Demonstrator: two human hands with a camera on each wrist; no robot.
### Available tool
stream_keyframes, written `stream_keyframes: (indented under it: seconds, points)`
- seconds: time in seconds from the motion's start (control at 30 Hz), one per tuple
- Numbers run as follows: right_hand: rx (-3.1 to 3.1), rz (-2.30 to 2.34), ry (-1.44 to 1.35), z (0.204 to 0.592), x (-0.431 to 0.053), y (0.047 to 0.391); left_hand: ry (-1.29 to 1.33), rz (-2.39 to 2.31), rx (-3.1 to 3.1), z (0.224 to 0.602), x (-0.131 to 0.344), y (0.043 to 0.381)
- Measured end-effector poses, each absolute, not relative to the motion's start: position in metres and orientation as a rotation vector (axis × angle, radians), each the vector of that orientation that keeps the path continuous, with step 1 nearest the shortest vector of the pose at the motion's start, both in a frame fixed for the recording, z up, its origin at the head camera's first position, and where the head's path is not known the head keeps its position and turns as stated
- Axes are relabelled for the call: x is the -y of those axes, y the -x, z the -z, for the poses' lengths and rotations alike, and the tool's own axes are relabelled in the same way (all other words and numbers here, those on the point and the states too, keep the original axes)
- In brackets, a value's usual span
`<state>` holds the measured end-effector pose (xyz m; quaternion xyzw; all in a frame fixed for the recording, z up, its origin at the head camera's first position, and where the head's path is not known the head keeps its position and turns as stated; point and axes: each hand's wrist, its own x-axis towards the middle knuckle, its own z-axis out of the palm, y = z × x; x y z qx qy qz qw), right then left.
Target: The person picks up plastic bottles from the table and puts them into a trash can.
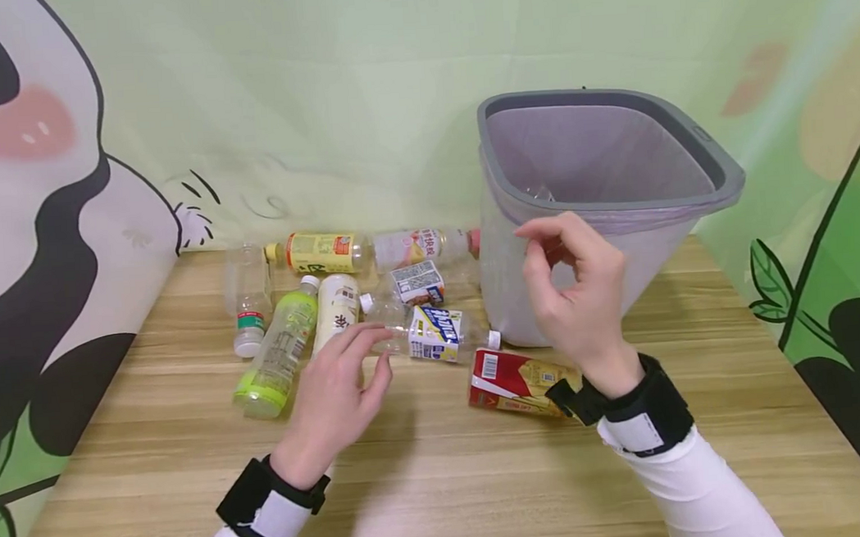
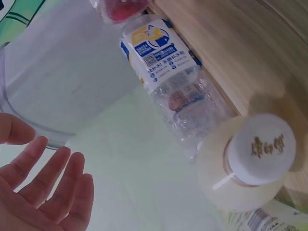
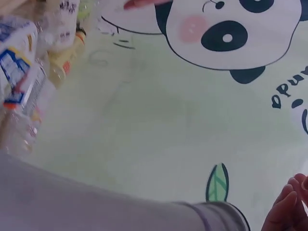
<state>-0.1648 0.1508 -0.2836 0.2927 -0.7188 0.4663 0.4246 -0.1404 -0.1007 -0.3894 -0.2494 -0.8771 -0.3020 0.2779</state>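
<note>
My white sleeves [image 1: 710, 494] enter from the bottom of the head view, above a wood-grain desk [image 1: 451, 497], with black straps [image 1: 247, 485] round both wrists. My left hand [image 1: 337, 389] is raised left of the desk's middle, its fingers loose, slightly spread and holding nothing; the left wrist view shows them apart from the bottles. My right hand [image 1: 579, 292] is raised in front of the bin, released too: the fingers bend loosely, with a gap between thumb and forefinger.

Below my right wrist, a red-and-gold carton [image 1: 507, 383] lies on the desk. Toward the left edge a green bottle [image 1: 280, 351] lies slantwise. Beside it, just past my left hand, is a white bottle [image 1: 338, 303] with dark characters. To its right, a blue-and-yellow-labelled clear bottle [image 1: 434, 334] points its white cap rightward, near the bin's foot; a smaller-labelled clear bottle [image 1: 418, 283] lies just behind. Nearest the left edge is a red-and-green-banded bottle [image 1: 250, 312], cap toward me.

Along the far edge lie a yellow-labelled bottle [image 1: 321, 253] and a pink-capped bottle [image 1: 406, 248]. The grey bin [image 1: 515, 280] stands at the far right, something clear inside. Behind everything hangs a pale-green backdrop [image 1: 316, 103] with a panda [image 1: 74, 192] at left.
</note>
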Motion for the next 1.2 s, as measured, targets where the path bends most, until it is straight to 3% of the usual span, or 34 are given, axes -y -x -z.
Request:
stream_keyframes:
  seconds: [0.43,0.9,1.2]
  points:
    - [2.353,-1.428,-0.609,0.352,-0.121,0.151,0.621,0.588,2.461,0.403,0.111,0.144]
    - [2.325,-1.943,-0.514,0.379,-0.091,0.148,0.563,0.575,2.55,0.41,0.122,0.149]
    - [2.142,-2.251,-0.428,0.389,-0.065,0.147,0.495,0.656,2.526,0.394,0.144,0.174]
